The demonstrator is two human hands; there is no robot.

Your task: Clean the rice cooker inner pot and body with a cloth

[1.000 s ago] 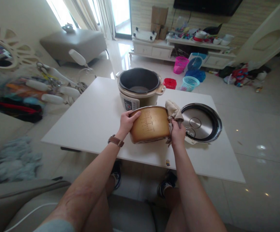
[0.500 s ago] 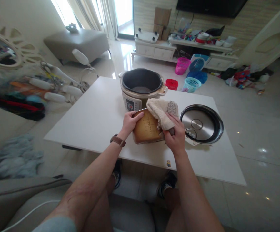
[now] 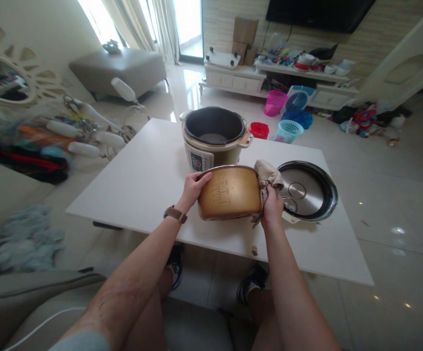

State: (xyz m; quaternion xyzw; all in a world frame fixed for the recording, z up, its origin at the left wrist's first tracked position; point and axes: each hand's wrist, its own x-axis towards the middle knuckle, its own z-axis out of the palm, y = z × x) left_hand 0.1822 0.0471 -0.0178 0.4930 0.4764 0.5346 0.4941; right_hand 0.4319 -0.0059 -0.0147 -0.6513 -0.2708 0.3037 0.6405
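A gold-brown inner pot [image 3: 233, 192] with level marks on its side is held tilted over the near half of the white table [image 3: 124, 185]. Its left rim is gripped by my left hand [image 3: 193, 190], thumb on the outside wall. My right hand [image 3: 272, 204] is closed on a beige cloth [image 3: 269, 174], which lies against the pot's right side. Just behind the pot stands an electric pressure cooker [image 3: 215, 136], lidless, its dark inside showing. The round lid [image 3: 306, 190] lies underside up to the right of my right hand.
A small sticker [image 3: 254, 250] is on the table's front edge. Past the far edge are a red container [image 3: 259, 130] and a light-blue basket [image 3: 289, 130] on the floor. Lamp arms with white shades [image 3: 98, 139] reach close to the table's left side.
The cloth has slid from the pot's front wall to its right side with my right hand, uncovering the wall. My left hand keeps its hold on the rim.
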